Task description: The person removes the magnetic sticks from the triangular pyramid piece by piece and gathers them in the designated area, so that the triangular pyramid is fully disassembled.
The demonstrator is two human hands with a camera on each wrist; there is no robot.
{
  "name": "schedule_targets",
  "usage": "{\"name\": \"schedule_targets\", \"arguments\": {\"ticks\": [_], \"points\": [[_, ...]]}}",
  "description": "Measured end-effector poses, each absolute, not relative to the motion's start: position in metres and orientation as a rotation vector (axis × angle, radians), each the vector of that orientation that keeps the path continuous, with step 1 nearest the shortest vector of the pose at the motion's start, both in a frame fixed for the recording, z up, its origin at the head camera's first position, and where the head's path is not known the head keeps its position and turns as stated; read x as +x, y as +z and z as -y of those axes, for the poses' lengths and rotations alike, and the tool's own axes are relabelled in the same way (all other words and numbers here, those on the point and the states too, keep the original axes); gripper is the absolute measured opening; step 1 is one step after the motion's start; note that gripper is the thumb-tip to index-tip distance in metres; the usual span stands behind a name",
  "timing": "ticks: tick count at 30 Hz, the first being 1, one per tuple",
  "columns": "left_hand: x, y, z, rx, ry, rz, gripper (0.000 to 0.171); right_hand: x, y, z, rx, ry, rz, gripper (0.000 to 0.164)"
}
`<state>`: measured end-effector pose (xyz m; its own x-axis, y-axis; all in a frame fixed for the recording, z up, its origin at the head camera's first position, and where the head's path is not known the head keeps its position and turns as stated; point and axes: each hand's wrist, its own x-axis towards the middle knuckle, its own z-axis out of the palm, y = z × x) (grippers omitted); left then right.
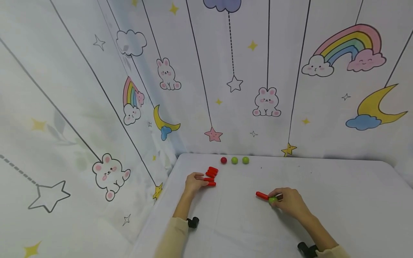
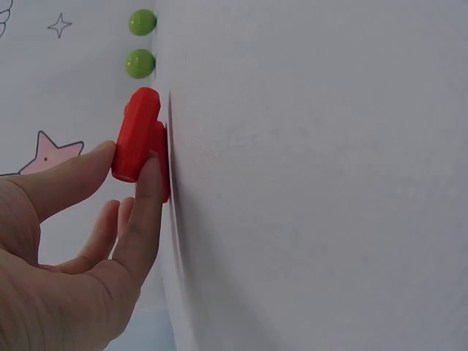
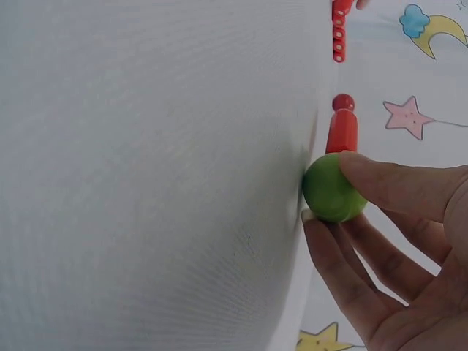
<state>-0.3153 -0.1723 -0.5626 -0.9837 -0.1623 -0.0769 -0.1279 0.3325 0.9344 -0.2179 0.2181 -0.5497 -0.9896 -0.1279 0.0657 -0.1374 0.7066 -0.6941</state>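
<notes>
At the table's left side my left hand (image 1: pixel 194 183) pinches a short red stick (image 2: pixel 137 135) between thumb and a finger. Close beside that stick, further red sticks (image 1: pixel 211 173) lie in a row toward the back. My right hand (image 1: pixel 292 202) holds a green ball (image 3: pixel 330 189) between thumb and fingertips, low at the white tabletop. One more red stick (image 1: pixel 262 195) lies at the ball's left; whether they touch I cannot tell. Both hands work apart, with bare cloth between them.
Along the back edge of the white table (image 1: pixel 235 222) sit a red ball (image 1: pixel 223 160) and two green balls, one green ball (image 1: pixel 234 160) in the middle and another green ball (image 1: pixel 246 160) on the right. Printed white curtains (image 1: pixel 238 118) hang behind and to the left.
</notes>
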Motion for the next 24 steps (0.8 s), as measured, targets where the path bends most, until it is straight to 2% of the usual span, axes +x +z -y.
{"name": "schedule_targets", "arguments": {"ticks": [15,24], "points": [[-0.336,-0.564,0.184,0.347,-1.822,2.529,0.047,-0.219,-0.552,-0.219,0.216,1.184,2.899,0.025],[-0.338,-0.565,0.182,0.36,-1.689,2.57,0.044,-0.219,-0.552,-0.219,0.231,1.18,2.89,0.025]]}}
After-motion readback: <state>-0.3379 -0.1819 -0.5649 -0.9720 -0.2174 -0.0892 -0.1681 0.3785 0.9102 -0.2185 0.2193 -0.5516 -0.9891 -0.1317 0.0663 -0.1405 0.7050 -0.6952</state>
